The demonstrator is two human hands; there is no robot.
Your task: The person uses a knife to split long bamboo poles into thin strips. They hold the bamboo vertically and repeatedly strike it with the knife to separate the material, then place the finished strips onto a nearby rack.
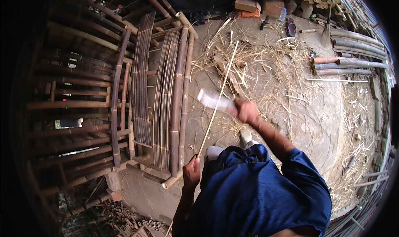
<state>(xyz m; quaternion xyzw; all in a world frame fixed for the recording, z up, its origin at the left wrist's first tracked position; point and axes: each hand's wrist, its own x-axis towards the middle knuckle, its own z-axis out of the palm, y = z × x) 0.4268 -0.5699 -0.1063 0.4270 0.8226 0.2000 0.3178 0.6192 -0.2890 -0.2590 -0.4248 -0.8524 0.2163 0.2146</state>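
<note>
My left hand (191, 170) is closed around the lower part of a long, thin bamboo strip (227, 72), which slants up and away toward the far middle. Below that fist the strip's tail runs back toward the lower edge. My right hand (248, 112) grips a broad-bladed knife (211, 99), its pale blade smeared by motion and pointing left. In the picture the blade crosses the strip at about mid-length; whether they touch I cannot tell.
A bamboo bench (176, 99) with a slatted seat stands at my left, beside more bamboo frames (83, 104). Shavings (266, 70) litter the concrete floor. Thick bamboo poles (349, 66) lie at the right. Cardboard boxes (247, 4) and a plastic bottle (283, 15) are at the back.
</note>
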